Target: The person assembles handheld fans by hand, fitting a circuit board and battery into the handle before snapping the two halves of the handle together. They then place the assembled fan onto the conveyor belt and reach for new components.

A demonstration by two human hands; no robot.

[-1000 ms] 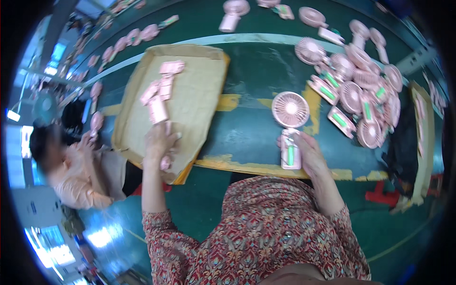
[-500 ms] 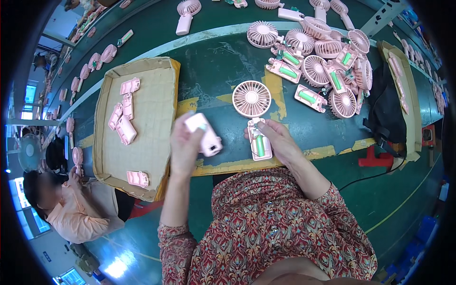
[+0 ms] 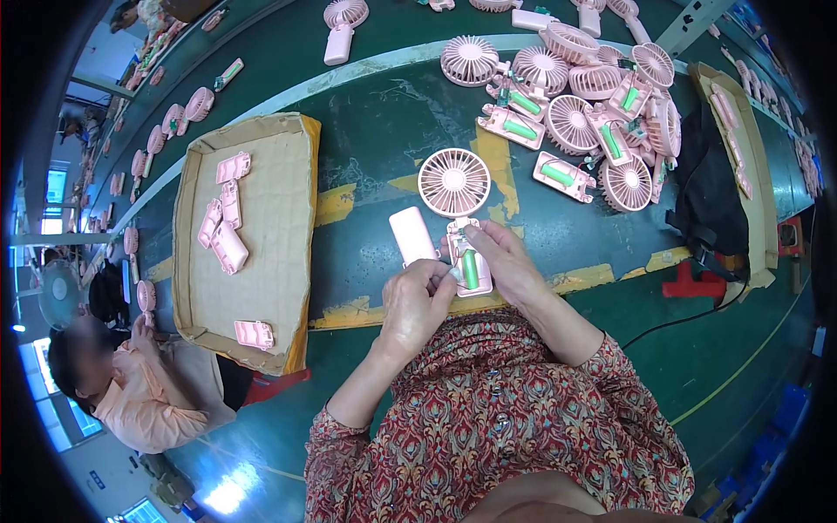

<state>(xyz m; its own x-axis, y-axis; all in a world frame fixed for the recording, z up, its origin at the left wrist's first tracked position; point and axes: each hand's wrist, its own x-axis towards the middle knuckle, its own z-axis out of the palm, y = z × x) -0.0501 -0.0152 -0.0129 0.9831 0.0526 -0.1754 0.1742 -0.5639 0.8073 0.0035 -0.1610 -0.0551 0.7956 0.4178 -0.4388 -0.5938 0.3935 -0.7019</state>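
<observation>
A pink handheld fan (image 3: pixel 453 182) lies on the table in front of me, its handle without a cover and a green battery (image 3: pixel 471 269) showing inside. My right hand (image 3: pixel 513 272) grips the right side of that handle, with the thumb near its top. At the handle's left edge, beside the battery, my left hand (image 3: pixel 415 301) has thumb and forefinger pinched together; whatever is between them is too small to make out. Just beyond the left hand a pink handle cover (image 3: pixel 411 234) lies on the table, its lower end partly hidden by the fingers.
On the left stands a cardboard tray (image 3: pixel 288 253) with several pink covers (image 3: pixel 230 247). A heap of pink fans (image 3: pixel 571 124) with exposed batteries fills the far right. Beside it are a black bag (image 3: pixel 711 192) and another cardboard tray (image 3: pixel 760 205). A co-worker (image 3: pixel 144 383) sits at far left.
My left hand has let go of the pink cover, which now lies on the table, and has moved right to the fan's handle. My right hand still holds the handle.
</observation>
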